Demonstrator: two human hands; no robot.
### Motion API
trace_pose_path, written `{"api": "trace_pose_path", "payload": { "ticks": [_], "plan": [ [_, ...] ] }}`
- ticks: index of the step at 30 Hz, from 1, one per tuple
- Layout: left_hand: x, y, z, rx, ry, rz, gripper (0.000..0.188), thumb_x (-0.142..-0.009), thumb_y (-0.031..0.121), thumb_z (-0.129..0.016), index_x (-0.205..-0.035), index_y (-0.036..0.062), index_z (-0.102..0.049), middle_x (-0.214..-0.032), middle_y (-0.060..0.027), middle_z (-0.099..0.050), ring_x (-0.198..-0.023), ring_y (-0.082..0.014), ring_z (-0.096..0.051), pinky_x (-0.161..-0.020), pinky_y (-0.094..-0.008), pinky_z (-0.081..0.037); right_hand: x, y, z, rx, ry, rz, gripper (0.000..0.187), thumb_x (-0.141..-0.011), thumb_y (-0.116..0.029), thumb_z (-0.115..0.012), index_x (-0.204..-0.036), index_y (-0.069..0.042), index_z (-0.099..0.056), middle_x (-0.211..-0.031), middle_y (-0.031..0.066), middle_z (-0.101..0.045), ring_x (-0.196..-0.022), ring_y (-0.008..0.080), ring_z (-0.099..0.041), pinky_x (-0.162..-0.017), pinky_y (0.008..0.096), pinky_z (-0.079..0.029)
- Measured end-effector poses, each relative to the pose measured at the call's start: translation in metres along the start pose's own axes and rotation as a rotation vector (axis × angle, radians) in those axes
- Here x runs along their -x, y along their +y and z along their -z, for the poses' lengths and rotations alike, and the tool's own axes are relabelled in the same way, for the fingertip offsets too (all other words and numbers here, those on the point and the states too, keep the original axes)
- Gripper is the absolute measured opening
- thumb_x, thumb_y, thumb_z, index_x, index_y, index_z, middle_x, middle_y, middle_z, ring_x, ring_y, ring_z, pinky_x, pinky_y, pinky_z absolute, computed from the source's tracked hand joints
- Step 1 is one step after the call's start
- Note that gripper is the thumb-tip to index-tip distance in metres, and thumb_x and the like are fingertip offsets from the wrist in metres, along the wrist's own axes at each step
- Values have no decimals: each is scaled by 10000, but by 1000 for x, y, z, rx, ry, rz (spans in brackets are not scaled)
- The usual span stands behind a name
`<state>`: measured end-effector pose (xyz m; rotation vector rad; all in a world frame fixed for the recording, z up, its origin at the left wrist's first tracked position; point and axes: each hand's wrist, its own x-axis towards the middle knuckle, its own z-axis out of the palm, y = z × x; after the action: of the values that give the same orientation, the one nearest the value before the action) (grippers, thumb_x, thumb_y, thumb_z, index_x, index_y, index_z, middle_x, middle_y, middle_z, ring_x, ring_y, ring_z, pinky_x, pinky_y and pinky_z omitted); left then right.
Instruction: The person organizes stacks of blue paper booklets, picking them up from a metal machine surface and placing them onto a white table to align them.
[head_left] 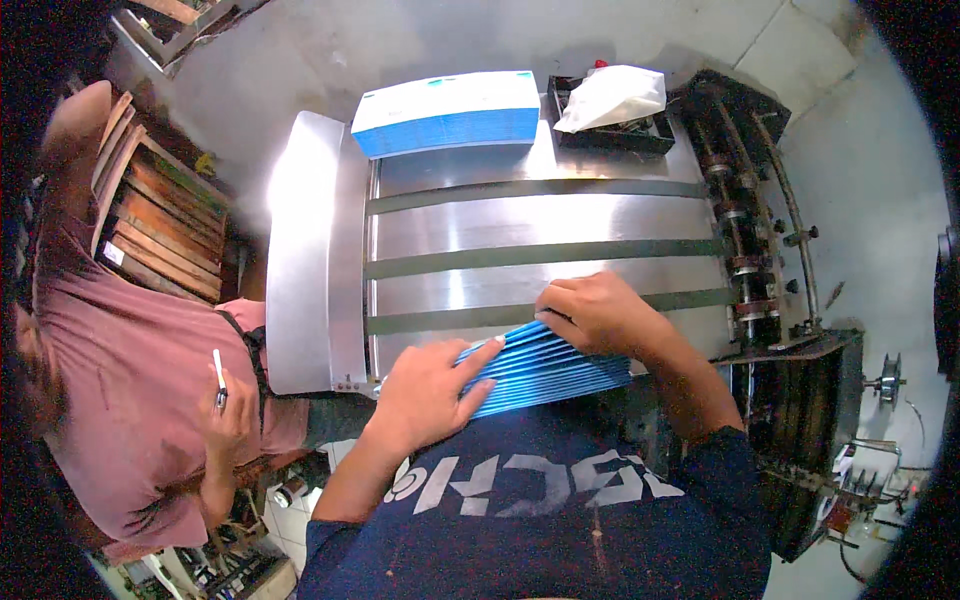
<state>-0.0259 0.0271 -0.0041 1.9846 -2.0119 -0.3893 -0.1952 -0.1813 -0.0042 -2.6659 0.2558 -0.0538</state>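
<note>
Blue fanned booklets (pixel 545 365) gripped by both hands, left (pixel 430 390) and right (pixel 595 312), on steel table (pixel 300 250).

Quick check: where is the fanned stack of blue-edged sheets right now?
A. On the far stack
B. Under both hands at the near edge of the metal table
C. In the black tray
B: the left hand and right hand press on the fanned stack of blue-edged sheets at the near edge of the metal table.

Steel machine table (pixel 300 250) (three belts) bears blue booklet stacks (pixel 447 112), a tray (pixel 610 135).
</note>
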Motion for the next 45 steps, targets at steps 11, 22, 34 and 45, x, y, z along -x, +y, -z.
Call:
{"api": "trace_pose_path", "payload": {
  "ticks": [11, 22, 34, 45],
  "plan": [
    [-5, -3, 4, -4, -70, -11, 450, -916, 367, -527, -1333, 198, -526, -971, -118, -613, -895, -290, -580, -724, -416, -436, 6, 14, 17, -236, -199, 66, 286, -828, -205, -602, -1102, -133, -641, -985, 147, -673, -900, 361, -651, -802, 446, -524],
    [-8, -5, 4, -2, -22, -37, 399, -890, 309, -590, -1281, 231, -566, -940, -91, -614, -867, -264, -600, -722, -399, -441, -5, 8, 20, -132, -324, -69, 265, -892, -268, -557, -1086, -110, -644, -964, 157, -674, -917, 365, -646, -830, 464, -510],
    [-4, -6, 1, -7, -62, -54, 423, -890, 320, -581, -1303, 232, -555, -931, -94, -608, -870, -278, -585, -719, -422, -427, 3, 18, 16, -336, -376, -3, 239, -898, -240, -584, -1039, -67, -669, -988, 147, -684, -894, 351, -653, -817, 437, -507],
    [-7, -5, 3, -8, 0, -54, 366, -878, 296, -608, -1240, 240, -596, -920, -75, -618, -856, -245, -598, -706, -393, -425, 6, 14, 13, -264, -379, -56, 252, -883, -275, -604, -982, -53, -672, -923, 161, -685, -841, 346, -657, -780, 429, -516]
  ]
}}
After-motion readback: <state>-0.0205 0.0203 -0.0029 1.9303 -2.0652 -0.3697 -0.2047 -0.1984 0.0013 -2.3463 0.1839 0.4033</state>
